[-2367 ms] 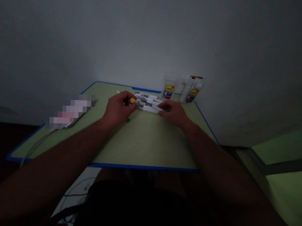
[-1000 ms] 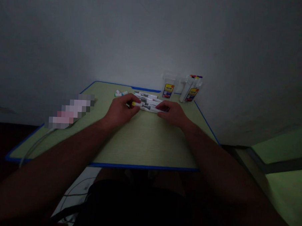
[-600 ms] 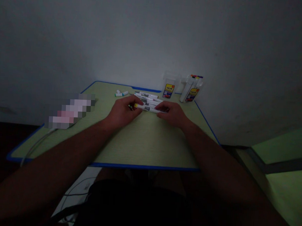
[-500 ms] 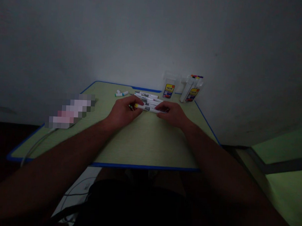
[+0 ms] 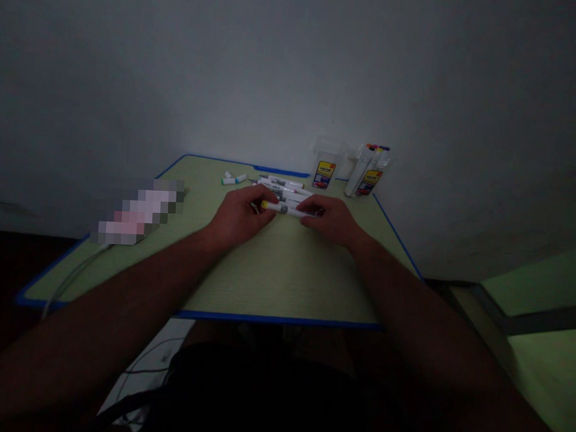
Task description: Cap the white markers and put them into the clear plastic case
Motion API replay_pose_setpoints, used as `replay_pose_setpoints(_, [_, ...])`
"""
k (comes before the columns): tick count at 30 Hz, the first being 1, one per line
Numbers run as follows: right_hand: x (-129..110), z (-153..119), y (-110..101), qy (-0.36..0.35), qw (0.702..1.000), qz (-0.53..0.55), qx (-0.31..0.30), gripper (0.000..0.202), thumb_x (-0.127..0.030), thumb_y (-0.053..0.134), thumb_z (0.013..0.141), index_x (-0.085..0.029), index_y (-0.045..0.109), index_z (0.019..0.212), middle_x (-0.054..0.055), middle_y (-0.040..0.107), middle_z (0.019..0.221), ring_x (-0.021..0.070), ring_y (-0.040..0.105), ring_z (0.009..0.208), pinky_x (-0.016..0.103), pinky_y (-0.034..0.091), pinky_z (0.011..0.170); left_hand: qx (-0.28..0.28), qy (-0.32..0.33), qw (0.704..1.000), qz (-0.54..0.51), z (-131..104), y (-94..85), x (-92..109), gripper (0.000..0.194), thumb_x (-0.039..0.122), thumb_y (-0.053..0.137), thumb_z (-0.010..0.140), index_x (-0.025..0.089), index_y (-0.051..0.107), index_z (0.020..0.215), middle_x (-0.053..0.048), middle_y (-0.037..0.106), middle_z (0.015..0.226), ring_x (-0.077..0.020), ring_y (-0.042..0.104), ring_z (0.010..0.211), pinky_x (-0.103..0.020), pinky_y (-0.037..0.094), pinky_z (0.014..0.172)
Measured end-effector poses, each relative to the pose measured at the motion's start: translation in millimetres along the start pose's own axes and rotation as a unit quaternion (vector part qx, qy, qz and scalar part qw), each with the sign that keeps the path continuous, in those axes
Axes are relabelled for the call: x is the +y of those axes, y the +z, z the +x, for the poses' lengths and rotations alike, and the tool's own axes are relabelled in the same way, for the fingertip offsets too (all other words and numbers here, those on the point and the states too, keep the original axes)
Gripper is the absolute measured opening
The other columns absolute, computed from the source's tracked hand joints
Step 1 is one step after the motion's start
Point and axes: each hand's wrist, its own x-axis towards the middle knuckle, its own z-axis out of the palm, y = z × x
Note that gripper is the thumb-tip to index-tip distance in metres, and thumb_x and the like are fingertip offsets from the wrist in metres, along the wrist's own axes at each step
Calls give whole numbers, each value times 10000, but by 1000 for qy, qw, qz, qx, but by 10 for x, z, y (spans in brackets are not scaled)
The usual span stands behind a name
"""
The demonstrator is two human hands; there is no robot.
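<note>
A white marker (image 5: 286, 209) with a yellow band near its left end lies crosswise between my two hands. My left hand (image 5: 244, 215) is closed on its yellow end, thumb and fingers pinching. At the other end my right hand (image 5: 330, 219) has its fingers closed round the barrel, hiding the tip. Just behind the hands, several white markers (image 5: 284, 183) lie side by side on the table (image 5: 285, 273). Several loose white caps (image 5: 228, 181) with green or blue rims rest to the left of those markers.
A clear plastic case (image 5: 326, 167) with a yellow and dark label stands at the back. Right of it, another clear case (image 5: 369, 175) holds several upright markers. A blurred pale object (image 5: 140, 213) with a cable (image 5: 73, 273) is on the left. A wall rises behind.
Both hands still hold the marker. The marker and my left hand sit very slightly further right, while the whole view has shifted a little.
</note>
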Motion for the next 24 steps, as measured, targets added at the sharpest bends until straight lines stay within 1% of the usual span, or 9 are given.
replay_pose_setpoints(4, [18,5,-3,-3,1000,1,-2,251,-141,745,693,-215,778,930,4,769,882,165,680,795,337,536,820,-7,-2,1000,1,-6,3,7,143,244,711,756,206,726,893,-9,710,788,-145,585,657,-283,478,619])
replay_pose_setpoints(7, [31,6,3,-7,1000,7,-6,255,-142,746,694,-219,776,935,7,773,908,168,690,813,345,541,836,-6,10,1000,4,-10,7,13,140,240,709,758,205,727,893,-4,707,778,-143,586,652,-289,483,630])
replay_pose_setpoints(12, [33,3,13,-8,1000,12,-12,253,-155,750,692,-226,775,934,7,776,918,178,704,839,364,550,862,-14,10,1000,5,-20,27,3,159,248,708,770,207,737,921,-9,716,801,-142,588,657,-293,493,644])
replay_pose_setpoints(20, [2,-1,3,-6,1000,11,-21,241,-163,747,679,-209,776,914,10,775,884,173,698,810,347,546,840,-23,29,999,3,-22,45,26,156,218,699,763,195,743,911,-18,736,835,-141,613,679,-280,502,656])
replay_pose_setpoints(24, [3,-3,1,-8,1000,2,-22,234,-171,746,681,-208,773,911,7,767,872,171,686,797,340,538,821,-25,27,999,8,-23,42,49,160,219,709,757,200,746,912,-18,746,848,-142,618,679,-283,510,665])
